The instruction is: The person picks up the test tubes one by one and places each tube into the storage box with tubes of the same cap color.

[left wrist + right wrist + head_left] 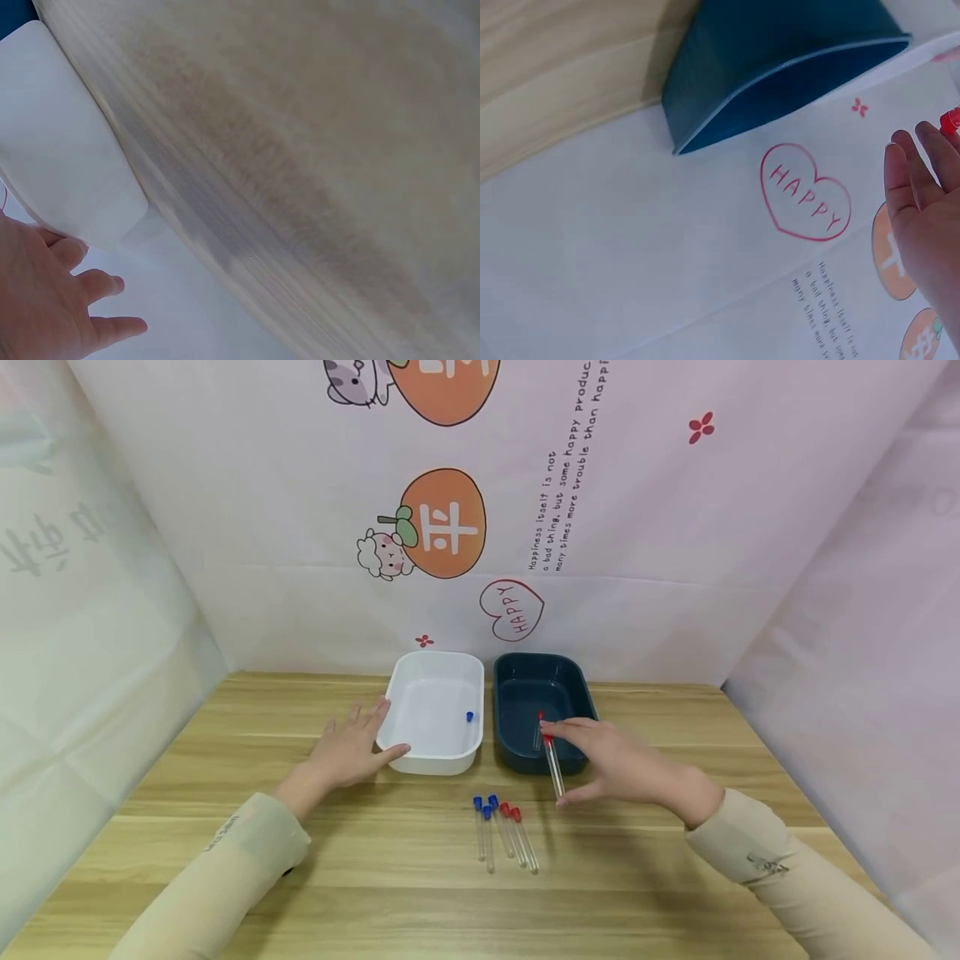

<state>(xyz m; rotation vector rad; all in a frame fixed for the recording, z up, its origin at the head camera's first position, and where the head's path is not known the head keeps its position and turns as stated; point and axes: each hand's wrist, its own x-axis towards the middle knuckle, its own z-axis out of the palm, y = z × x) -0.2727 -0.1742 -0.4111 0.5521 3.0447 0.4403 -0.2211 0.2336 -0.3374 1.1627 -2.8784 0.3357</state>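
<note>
My right hand (618,760) pinches a red-capped test tube (555,768) between thumb and fingers, over the near right side of the dark blue bin (583,693). The tube slants, cap up; in the right wrist view only its red cap (951,121) shows beside the fingers. Inside that bin lies another red-capped tube (537,737). My left hand (341,758) touches the near left corner of the white bin (435,765), fingers spread. A blue cap (469,717) shows in the white bin; its tube barely stands out.
Blue-capped tubes (489,843) and red-capped tubes (527,845) lie close together on the wooden table (375,893), in front of the bins. Behind the bins rises a printed white cloth (315,610), with more cloth at both sides.
</note>
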